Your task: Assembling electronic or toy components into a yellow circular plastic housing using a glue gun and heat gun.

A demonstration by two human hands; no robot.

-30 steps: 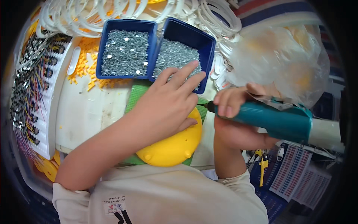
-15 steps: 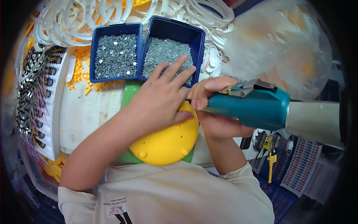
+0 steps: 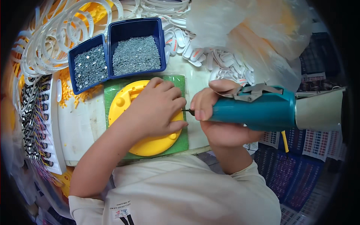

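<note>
My left hand (image 3: 159,107) lies over a round yellow plastic housing (image 3: 150,146), its fingers bent and close together, the thumb near the housing's right edge. Whether a small screw is between those fingers is hidden. The housing has knobs and a rectangular opening, and rests on a green mat (image 3: 180,144). My right hand (image 3: 221,116) is wrapped round a teal power screwdriver (image 3: 258,112), held level with a metal lever on top. Its thin dark bit points left and ends beside my left fingers, at the housing's right side.
Two joined blue bins (image 3: 163,48) of small metal screws stand beyond the mat. White plastic rings (image 3: 71,32) and yellow pieces (image 3: 69,90) lie left. A white tray (image 3: 56,150) holds wired parts. White oval pieces (image 3: 225,63) and a clear plastic bag (image 3: 255,37) lie right.
My left hand has come back from over the screw bin onto the housing, its fingers now more bent. The view has shifted, and more of the housing and mat shows. The screwdriver remains in my right hand.
</note>
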